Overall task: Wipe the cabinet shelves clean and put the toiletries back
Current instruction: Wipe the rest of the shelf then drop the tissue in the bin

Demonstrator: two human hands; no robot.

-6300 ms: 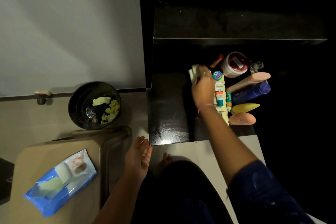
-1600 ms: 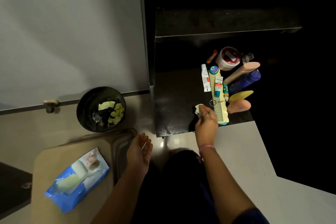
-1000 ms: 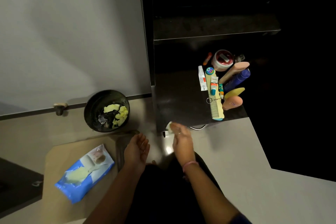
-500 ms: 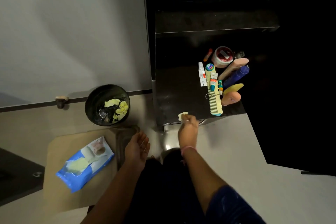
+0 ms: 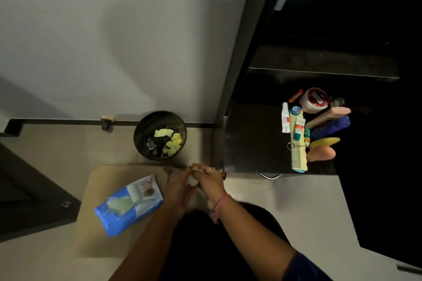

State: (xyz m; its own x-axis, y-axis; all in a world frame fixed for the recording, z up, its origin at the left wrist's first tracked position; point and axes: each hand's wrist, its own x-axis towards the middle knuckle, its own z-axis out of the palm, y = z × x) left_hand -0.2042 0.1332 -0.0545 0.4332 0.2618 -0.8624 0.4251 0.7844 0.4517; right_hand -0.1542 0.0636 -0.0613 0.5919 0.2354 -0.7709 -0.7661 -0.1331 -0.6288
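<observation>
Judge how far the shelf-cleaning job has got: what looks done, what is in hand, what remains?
Done: used wipes lie in the black bin, and the toiletries sit bunched at one end of the lower shelf. In hand: left hand and right hand hold a crumpled wipe together near the bin. Left: binning it, probably more wiping, then spreading the toiletries back.

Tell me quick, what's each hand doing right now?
Left hand: holds the used wipe, together with the right.
Right hand: fingers curled on the same wipe.
</observation>
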